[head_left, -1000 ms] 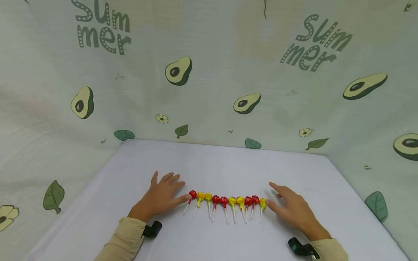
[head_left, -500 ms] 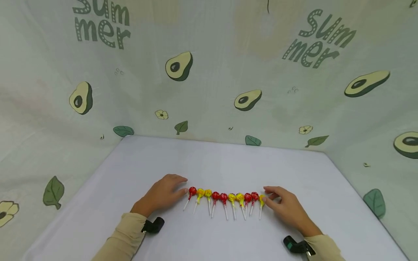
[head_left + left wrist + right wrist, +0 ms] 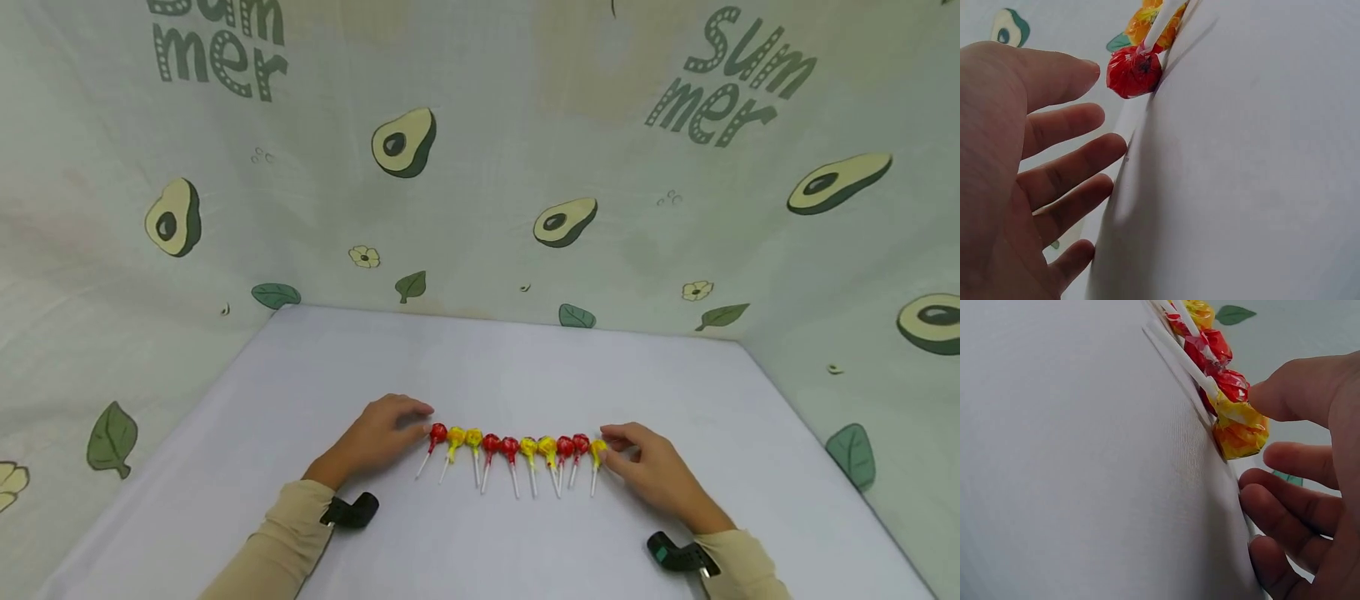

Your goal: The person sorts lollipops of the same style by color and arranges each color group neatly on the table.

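Observation:
A row of several red and yellow lollipops (image 3: 517, 448) lies across the white table (image 3: 487, 367), heads away from me and white sticks toward me. My left hand (image 3: 408, 421) rests on the table at the row's left end. Its thumb (image 3: 1066, 75) is just beside the red end lollipop (image 3: 1134, 72), its fingers relaxed and holding nothing. My right hand (image 3: 622, 450) rests at the right end, with its thumb (image 3: 1285, 394) close against the yellow end lollipop (image 3: 1241, 434). Those fingers are loosely bent and grip nothing.
Cloth walls printed with avocados (image 3: 405, 142) close in the table at the back and on both sides. A black wrist camera is strapped on each beige sleeve, one on the left (image 3: 351, 510) and one on the right (image 3: 675, 557).
Both hands have drawn in against the ends of the row. Their fingers have gone from spread flat to loosely bent. The row sits a little tighter.

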`<state>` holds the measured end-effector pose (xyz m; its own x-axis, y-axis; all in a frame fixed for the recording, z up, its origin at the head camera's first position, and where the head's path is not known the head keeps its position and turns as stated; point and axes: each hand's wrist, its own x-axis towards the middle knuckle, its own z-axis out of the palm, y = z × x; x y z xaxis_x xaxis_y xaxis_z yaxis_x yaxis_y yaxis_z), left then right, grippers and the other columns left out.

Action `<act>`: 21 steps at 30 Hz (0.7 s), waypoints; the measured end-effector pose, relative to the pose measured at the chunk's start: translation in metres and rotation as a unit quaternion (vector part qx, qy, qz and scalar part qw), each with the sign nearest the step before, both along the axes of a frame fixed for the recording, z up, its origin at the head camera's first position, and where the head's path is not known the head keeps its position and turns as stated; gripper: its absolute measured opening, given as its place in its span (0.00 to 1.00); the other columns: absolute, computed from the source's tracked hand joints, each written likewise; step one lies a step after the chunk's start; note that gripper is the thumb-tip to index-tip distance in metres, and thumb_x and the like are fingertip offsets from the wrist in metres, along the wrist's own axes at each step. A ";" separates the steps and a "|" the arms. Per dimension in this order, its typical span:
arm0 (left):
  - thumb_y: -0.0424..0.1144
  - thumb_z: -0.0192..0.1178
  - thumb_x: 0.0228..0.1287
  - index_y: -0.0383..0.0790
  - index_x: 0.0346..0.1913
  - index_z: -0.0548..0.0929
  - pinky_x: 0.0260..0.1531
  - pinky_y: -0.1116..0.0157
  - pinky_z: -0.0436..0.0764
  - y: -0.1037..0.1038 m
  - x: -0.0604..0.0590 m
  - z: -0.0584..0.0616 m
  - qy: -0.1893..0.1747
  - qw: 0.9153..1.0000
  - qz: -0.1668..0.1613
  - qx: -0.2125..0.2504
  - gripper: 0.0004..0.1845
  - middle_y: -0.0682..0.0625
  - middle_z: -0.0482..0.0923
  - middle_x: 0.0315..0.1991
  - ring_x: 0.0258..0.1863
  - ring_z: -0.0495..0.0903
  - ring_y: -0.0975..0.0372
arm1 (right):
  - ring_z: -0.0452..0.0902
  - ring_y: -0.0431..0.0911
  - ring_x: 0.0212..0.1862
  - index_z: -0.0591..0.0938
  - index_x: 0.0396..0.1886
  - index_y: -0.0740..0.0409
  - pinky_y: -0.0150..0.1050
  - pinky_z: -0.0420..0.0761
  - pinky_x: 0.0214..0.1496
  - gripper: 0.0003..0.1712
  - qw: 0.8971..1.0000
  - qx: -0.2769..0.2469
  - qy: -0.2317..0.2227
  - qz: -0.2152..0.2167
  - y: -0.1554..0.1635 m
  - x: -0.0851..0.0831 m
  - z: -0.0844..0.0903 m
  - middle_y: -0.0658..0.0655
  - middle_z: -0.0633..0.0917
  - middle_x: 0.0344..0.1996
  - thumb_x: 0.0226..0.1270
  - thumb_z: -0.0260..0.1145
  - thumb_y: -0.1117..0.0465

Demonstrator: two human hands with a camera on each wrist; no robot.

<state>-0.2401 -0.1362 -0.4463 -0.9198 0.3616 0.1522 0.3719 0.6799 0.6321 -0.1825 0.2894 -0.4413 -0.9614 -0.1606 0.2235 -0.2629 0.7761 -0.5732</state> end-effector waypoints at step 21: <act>0.43 0.66 0.66 0.52 0.51 0.86 0.60 0.50 0.71 0.002 0.003 -0.004 0.005 1.000 -0.013 0.027 0.12 0.59 0.81 0.50 0.57 0.75 0.58 | 0.73 0.41 0.40 0.87 0.45 0.48 0.36 0.74 0.38 0.10 1.000 0.013 -0.011 -0.008 0.001 -0.001 -0.002 0.44 0.82 0.42 0.63 0.74 0.57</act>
<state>-0.2369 -0.1345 -0.4508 -0.9085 0.3769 0.1805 0.3953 0.6352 0.6635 -0.1834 0.2904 -0.4437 -0.9687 -0.1499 0.1980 -0.2371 0.7955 -0.5576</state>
